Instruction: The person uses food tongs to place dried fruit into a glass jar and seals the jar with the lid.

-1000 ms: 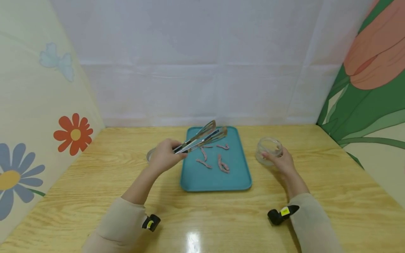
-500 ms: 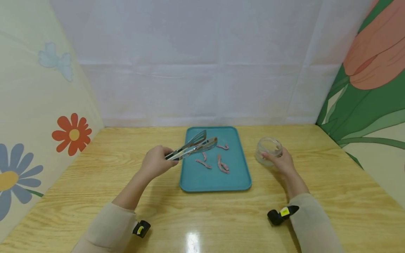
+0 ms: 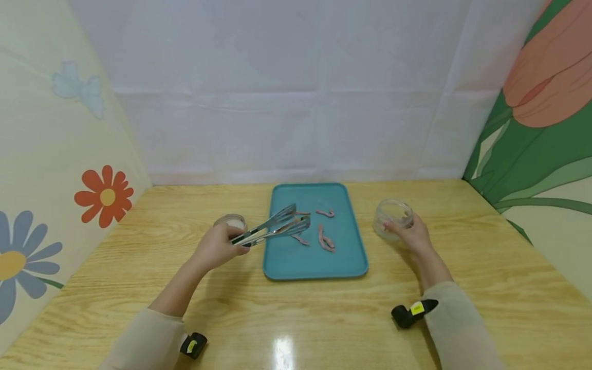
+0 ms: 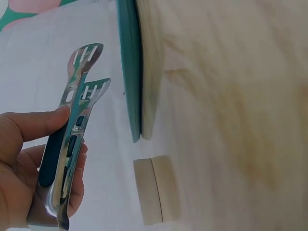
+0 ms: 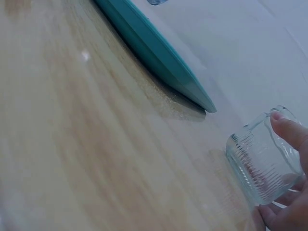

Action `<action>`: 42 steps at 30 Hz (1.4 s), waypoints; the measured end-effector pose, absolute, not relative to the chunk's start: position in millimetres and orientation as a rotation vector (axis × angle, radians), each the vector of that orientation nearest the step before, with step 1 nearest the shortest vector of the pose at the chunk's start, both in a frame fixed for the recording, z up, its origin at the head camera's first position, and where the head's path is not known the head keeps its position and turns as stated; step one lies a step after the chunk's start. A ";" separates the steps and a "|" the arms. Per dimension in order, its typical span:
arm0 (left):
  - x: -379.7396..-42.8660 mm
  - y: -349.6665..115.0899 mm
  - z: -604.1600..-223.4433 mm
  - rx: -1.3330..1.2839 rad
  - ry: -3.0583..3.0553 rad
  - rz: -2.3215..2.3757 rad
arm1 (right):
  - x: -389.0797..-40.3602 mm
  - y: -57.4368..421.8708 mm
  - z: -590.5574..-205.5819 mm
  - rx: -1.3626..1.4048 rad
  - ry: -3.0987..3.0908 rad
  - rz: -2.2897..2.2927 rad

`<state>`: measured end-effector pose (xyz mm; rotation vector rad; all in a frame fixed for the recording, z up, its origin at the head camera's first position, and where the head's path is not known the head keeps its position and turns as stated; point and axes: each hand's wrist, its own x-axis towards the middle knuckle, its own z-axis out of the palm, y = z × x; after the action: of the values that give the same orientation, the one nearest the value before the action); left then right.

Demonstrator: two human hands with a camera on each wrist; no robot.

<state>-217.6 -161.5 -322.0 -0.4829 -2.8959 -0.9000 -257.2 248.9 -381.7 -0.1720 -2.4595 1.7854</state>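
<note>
The person's left hand (image 3: pixel 215 247) is gripping a pair of shiny metal tongs (image 4: pixel 66 132), the thumb pressing on a smooth dark handle (image 4: pixel 51 163) while the other fingers are curling round the far side. The two long, narrow arms are joining near the palm and widening into rounded, slotted heads, which are standing apart. The long axis is running slantwise from the left fingers, the heads pointing forward and to the right, showing over a flat turquoise tray (image 3: pixel 314 267). This round-cornered tray is lying to the right of those fingers; thin, bent pinkish strips (image 3: pixel 326 240) are resting on it, some partly hiding behind the heads. Just beyond the left fingers, a small round dish (image 3: pixel 231 218) is showing a pale inside. The right hand (image 3: pixel 414 239) is holding a short, clear glass jar (image 5: pixel 260 159) with fine ribs, the thumb pressing its side. Below both sets of fingers a wood-grained desk (image 3: pixel 259 318) is stretching; creased white cloth (image 3: pixel 296 103) is hanging beyond them.
</note>
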 end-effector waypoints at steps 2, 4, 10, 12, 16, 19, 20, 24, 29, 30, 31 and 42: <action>-217.1 -163.1 -322.9 -0.493 -2.910 -0.909 | -257.0 249.1 -381.1 -0.174 -2.465 1.780; -216.5 -164.1 -323.3 -0.495 -2.918 -0.919 | -256.8 249.0 -380.5 -0.175 -2.471 1.779; -214.9 -166.6 -323.4 -0.487 -2.957 -0.896 | -257.0 248.7 -380.4 -0.175 -2.473 1.773; -215.1 -167.1 -323.3 -0.477 -2.975 -0.877 | -257.2 248.6 -380.6 -0.179 -2.470 1.775; -214.6 -167.5 -322.6 -0.448 -3.003 -0.815 | -256.9 248.0 -379.9 -0.196 -2.469 1.793; -214.1 -167.9 -321.9 -0.430 -3.019 -0.772 | -256.8 247.9 -379.7 -0.203 -2.467 1.807; -213.9 -168.1 -321.7 -0.425 -3.023 -0.766 | -256.9 248.0 -379.7 -0.204 -2.466 1.810; -212.9 -168.8 -321.3 -0.411 -3.034 -0.759 | -257.2 248.0 -380.1 -0.200 -2.462 1.816; -212.2 -169.6 -321.9 -0.409 -3.037 -0.754 | -255.6 247.0 -379.0 -0.198 -2.466 1.816; -212.1 -169.8 -322.1 -0.410 -3.036 -0.749 | -255.3 246.8 -378.7 -0.198 -2.465 1.819; -212.2 -170.1 -322.3 -0.413 -3.033 -0.741 | -255.2 246.7 -378.6 -0.200 -2.466 1.820; -210.2 -170.1 -324.4 -0.416 -3.022 -0.720 | -258.0 246.0 -380.3 -0.226 -2.437 1.843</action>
<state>-210.2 -170.1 -324.4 -0.4162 -3.0221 -0.7199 -258.0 246.0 -380.3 -0.2264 -2.4371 1.8434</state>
